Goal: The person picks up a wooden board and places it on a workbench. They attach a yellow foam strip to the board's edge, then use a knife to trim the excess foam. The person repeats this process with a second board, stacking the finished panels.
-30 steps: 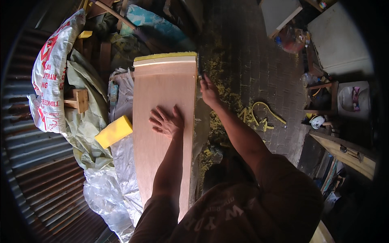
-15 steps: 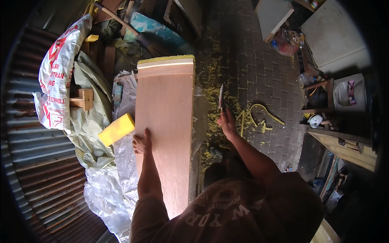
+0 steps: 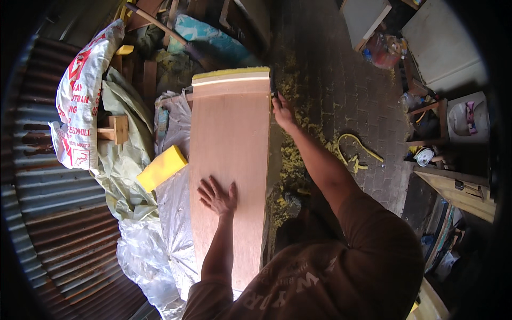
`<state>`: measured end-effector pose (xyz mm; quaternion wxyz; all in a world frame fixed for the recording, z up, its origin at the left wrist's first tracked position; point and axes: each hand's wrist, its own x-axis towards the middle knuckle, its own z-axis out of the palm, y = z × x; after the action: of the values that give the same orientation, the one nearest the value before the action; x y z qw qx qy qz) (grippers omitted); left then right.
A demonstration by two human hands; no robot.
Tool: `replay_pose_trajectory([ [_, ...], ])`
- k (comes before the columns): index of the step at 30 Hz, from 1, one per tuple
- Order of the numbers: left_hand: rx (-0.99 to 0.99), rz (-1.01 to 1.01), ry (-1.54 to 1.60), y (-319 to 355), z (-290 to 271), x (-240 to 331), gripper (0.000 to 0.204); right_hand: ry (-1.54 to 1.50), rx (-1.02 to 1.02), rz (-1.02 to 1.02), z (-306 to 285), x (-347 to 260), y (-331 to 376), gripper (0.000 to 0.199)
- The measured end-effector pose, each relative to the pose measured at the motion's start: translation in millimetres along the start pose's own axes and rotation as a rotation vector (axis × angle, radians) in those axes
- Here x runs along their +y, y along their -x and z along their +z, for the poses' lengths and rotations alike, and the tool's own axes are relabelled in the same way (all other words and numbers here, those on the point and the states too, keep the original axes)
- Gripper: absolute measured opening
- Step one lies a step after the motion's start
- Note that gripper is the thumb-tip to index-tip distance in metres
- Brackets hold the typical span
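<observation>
A: Main piece, and where?
B: Plywood-faced panel (image 3: pixel 229 154), long, lying flat, running from the wearer's body toward the far end; pale wooden strip (image 3: pixel 232 79) across that end, yellow foam edging (image 3: pixel 232 72) just beyond it

A: Left grip (image 3: pixel 217 197)?
B: Palm down on the panel's face, fingers spread apart, arm reaching in from the lower edge

A: Right grip (image 3: pixel 284 112)?
B: Fingers drawn together, clamped on the knife (image 3: pixel 273 84), up by the panel's right edge near the far end; the blade shows only as a dark sliver, so whether it touches the foam I cannot tell

A: Lettering anywhere?
B: White sack (image 3: pixel 80 98), upper left: bold red capitals, red emblem above, small boxed mark low down. Brown shirt (image 3: pixel 330 285): pale print over the front, bent by folds, parts too faint to make out

A: Left of the panel?
B: Yellow foam block (image 3: pixel 161 168), set slantwise just beside it, on crumpled plastic sheeting (image 3: pixel 175 213); rusty corrugated metal (image 3: pixel 64 234) farther out

A: Right of it?
B: Paved floor (image 3: pixel 368 109), yellow crumbs (image 3: pixel 290 154) strewn along the panel's side, a curved foam strip (image 3: pixel 375 155) lying well apart from it
</observation>
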<state>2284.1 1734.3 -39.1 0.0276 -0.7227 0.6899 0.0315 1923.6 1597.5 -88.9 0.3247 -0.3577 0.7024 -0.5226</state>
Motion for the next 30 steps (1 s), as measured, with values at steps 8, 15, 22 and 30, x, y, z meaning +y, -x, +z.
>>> replay_pose_trajectory([
  [8, -0.012, -0.096, -0.007, 13, -6, -12, 0.097, -0.29, -0.325, 0.227, -22, 7, 319, 0.05],
  [15, 0.003, -0.025, 0.004, -4, -6, 15, 0.097, -0.095, -0.042, 0.106, 0, -5, 129, 0.047],
  [22, 0.01, -0.11, -0.011, 6, -6, -9, 0.097, -0.151, -0.359, 0.219, -37, -13, 366, 0.048],
  [30, 0.015, -0.065, -0.01, 8, -1, 7, 0.096, -0.049, -0.186, 0.179, 7, -14, 287, 0.047],
])
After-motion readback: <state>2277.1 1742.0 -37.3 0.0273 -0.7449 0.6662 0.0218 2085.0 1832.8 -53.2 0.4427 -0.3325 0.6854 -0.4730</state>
